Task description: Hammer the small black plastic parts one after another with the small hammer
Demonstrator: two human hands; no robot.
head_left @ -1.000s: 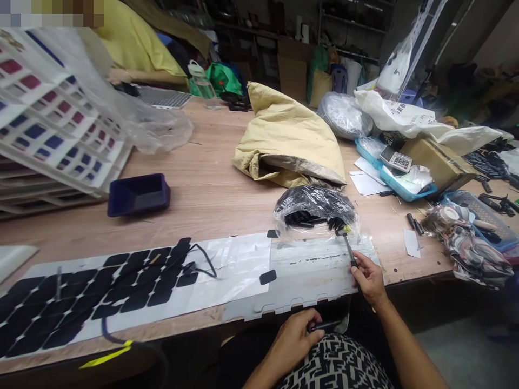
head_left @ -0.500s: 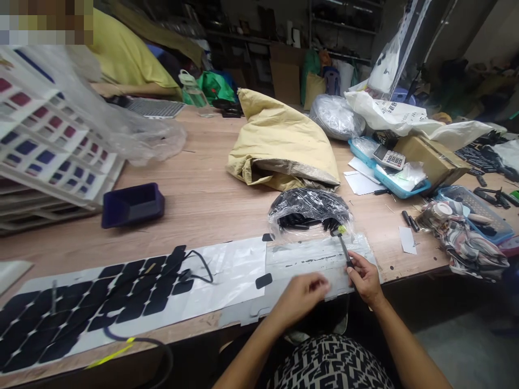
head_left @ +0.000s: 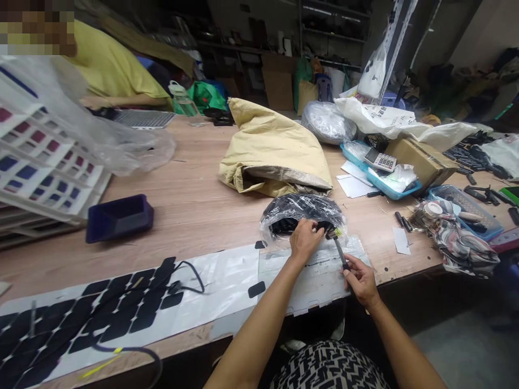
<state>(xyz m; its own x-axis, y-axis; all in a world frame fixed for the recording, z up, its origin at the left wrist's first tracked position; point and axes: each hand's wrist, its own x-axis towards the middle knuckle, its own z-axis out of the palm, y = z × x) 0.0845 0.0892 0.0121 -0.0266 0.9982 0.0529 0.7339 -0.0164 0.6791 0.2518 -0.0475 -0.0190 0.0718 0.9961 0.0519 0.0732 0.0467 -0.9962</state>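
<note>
My left hand (head_left: 305, 239) reaches into the mouth of a clear plastic bag (head_left: 270, 208) full of black pieces (head_left: 285, 225). Its fingers are bent together at the pieces, and I cannot make out what is between them. In my right hand (head_left: 360, 281) is a slim hammer (head_left: 339, 251) with a metal shaft and dark grip, its head by the bag's right edge near a small yellow patch. Under both hands lies a worn grey board (head_left: 320, 275) at the table's front edge. Beside it on the left is a white sheet (head_left: 219, 270) with black rounded squares.
A yellow sack (head_left: 279, 146) lies behind the bag. To the left are a dark blue tray (head_left: 120, 219) and white crates (head_left: 44, 156). A calculator (head_left: 380, 160), a blue basket (head_left: 486, 224) and a bundled cloth (head_left: 466, 248) are on the right. Someone in yellow (head_left: 113, 65) leans at the far left.
My left hand has moved forward from above the grey board into the bag's opening. My right hand still holds the hammer in nearly the same place. The view has shifted slightly.
</note>
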